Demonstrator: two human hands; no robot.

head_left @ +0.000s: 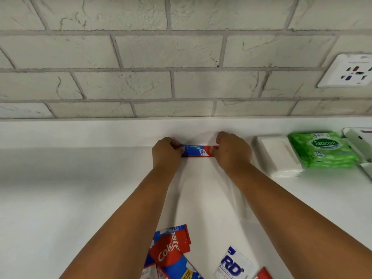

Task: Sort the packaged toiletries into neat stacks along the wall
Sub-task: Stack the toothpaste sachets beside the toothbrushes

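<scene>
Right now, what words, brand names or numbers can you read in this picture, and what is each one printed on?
"Sanicare" and "15": green wipes pack on the stack by the wall.
"Colgate", partly creased: red and blue toothpaste sachet lying near the front edge.
"RD", cut off: white sachet with blue letters.
Small print on the red and blue sachet held between the left hand and right hand: too small to read.

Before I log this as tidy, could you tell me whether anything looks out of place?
Yes: loose Colgate sachets lie overlapping and askew at the near edge, beside an RD sachet, far from the wall stacks.
</scene>
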